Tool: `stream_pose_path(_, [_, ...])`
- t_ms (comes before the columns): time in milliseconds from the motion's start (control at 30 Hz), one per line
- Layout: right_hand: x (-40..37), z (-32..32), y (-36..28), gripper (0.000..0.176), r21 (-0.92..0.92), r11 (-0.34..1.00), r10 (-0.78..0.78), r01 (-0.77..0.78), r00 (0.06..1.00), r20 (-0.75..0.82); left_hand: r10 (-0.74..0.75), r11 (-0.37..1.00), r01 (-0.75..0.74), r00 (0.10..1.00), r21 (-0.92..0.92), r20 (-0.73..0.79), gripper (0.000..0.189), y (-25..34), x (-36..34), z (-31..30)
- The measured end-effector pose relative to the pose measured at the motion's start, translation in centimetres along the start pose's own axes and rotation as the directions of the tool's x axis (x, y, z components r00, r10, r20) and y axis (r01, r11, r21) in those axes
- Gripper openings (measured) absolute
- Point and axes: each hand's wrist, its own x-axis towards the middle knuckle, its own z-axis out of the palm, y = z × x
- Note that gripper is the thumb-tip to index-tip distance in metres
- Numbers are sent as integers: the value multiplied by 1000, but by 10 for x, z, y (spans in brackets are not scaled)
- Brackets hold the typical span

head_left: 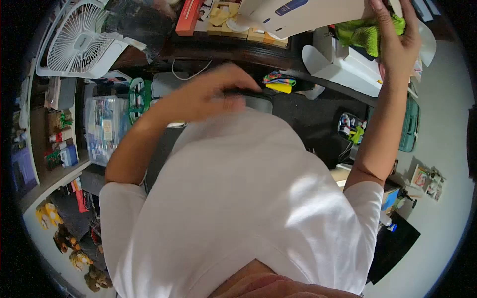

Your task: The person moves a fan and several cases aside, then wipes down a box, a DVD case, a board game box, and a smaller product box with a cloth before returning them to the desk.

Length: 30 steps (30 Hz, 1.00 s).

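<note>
Green cloth (365, 35), held in grip of raised right hand (397, 47), left hand (208, 94) blurred at chest, grip unreadable

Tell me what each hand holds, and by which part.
Right hand holds the green cloth at its right end; left hand is blurred, cannot tell.

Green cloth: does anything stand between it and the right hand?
Nothing visible does. The right hand lies directly on the green cloth, with its fingers reaching over the cloth's upper edge, beside the white carton. The left hand is well away from it and blurred.
</note>
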Motion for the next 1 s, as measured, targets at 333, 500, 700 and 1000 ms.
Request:
stream_pose_path(333, [11, -7, -15, 37, 17, 997, -79, 77, 987, 143, -118, 959, 177, 960, 223, -255, 35, 22, 15, -52])
stream_pose_path(500, [12, 22, -39, 27, 164, 981, -148, 102, 943, 300, 530, 844, -470, 662, 258, -529, 43, 48, 46, -95])
stream_pose_path(700, [-4, 78, -22, 35, 154, 969, -235, 192, 909, 345, 418, 878, -283, 847, 386, -330, 33, 35, 53, -116])
stream_pose_path(1000, [-2, 89, -22, 35, 53, 984, -173, 167, 873, 457, 474, 875, -371, 787, 310, -396, 21, 9, 55, -117])
